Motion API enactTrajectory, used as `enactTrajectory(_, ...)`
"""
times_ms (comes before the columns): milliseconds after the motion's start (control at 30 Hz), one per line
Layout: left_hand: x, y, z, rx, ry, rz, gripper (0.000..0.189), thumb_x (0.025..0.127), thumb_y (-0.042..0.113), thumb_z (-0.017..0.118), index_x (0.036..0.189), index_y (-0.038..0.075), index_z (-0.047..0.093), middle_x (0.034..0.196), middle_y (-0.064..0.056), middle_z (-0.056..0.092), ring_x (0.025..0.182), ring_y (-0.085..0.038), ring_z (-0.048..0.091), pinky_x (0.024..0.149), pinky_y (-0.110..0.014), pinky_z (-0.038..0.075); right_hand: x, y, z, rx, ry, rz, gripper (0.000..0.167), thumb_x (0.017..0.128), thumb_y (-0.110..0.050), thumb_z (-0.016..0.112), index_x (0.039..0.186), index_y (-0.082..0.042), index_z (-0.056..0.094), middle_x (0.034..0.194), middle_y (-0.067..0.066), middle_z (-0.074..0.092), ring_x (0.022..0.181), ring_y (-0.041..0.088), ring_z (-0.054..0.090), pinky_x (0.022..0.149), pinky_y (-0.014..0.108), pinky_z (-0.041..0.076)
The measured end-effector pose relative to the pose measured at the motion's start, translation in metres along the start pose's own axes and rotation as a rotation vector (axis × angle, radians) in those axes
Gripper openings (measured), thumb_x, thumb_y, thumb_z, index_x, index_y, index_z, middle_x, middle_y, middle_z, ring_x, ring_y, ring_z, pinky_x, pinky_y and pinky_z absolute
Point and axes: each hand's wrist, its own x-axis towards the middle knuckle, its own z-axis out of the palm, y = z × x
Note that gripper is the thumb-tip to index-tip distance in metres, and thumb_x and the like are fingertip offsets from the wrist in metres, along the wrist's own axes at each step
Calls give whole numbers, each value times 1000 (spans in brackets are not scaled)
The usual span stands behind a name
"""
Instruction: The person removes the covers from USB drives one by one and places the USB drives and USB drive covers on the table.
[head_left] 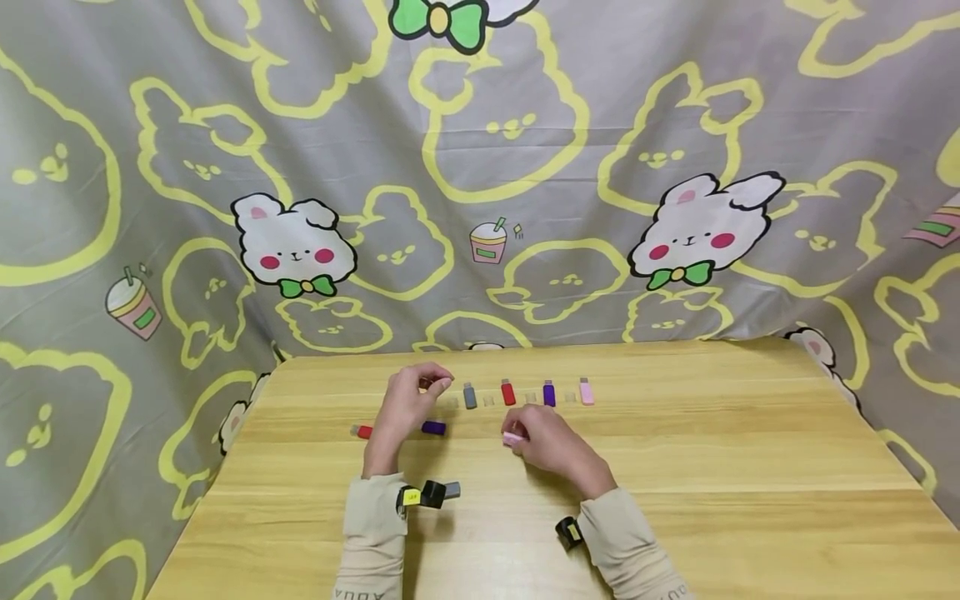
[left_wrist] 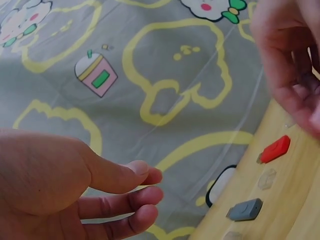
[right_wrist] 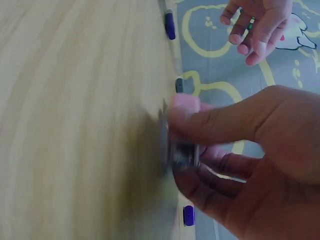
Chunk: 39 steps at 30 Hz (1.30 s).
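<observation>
A left forearm (head_left: 383, 454) is hiding part of a red USB stick (head_left: 363, 432); a black wrist device (head_left: 432, 494) is partly covering a gray stick (head_left: 453, 490). The right hand (head_left: 553, 442) is partly concealing a pink stick (head_left: 512, 438), which is blurring in the right wrist view. The head view is cropping both sleeves (head_left: 375, 525).

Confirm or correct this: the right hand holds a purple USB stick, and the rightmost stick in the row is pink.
Wrong colour: the held USB stick in the right hand is pink, not purple, as the head view shows. The rightmost stick in the row is pink, as you said.
</observation>
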Motion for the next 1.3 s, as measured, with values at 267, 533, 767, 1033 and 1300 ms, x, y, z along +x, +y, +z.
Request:
enactTrajectory(267, 1, 11, 9, -62, -67, 86, 10, 100, 9, 68, 100, 10, 78, 98, -5, 75, 95, -23, 67, 84, -43, 54, 4, -5, -14, 248, 158, -15, 22, 92, -2, 75, 113, -7, 75, 93, 2, 71, 80, 13, 64, 73, 27, 56)
enactTrajectory(533, 1, 18, 18, -171, -209, 114, 13, 99, 12, 69, 108, 6, 78, 101, -2, 75, 89, -23, 70, 75, -33, 53, 2, -7, -23, 513, 342, 109, 12, 88, 1, 78, 95, 0, 69, 89, 8, 75, 82, 19, 72, 75, 25, 58)
enactTrajectory(767, 2, 23, 26, -324, -325, 183, 17, 98, 10, 71, 112, 3, 77, 109, -9, 75, 95, -28, 71, 80, -29, 55, 1, -10, -28, 658, 417, 137, 18, 85, -5, 84, 91, 1, 69, 93, 14, 76, 86, 23, 75, 77, 30, 60)
enactTrajectory(1033, 3, 26, 33, -340, -286, 183, 13, 93, 3, 75, 106, 2, 76, 105, -12, 75, 90, -23, 70, 78, -27, 55, 1, -10, -27, 647, 422, 97, 22, 84, -9, 86, 89, 2, 68, 92, 14, 74, 82, 20, 73, 72, 26, 58)
enactTrajectory(1300, 3, 26, 34, -334, -234, 171, 11, 92, 4, 76, 103, 0, 75, 99, -11, 75, 85, -23, 68, 73, -25, 52, 2, -8, -26, 465, 338, 62, 15, 89, -18, 83, 93, -6, 73, 90, 5, 72, 78, 18, 68, 69, 25, 55)
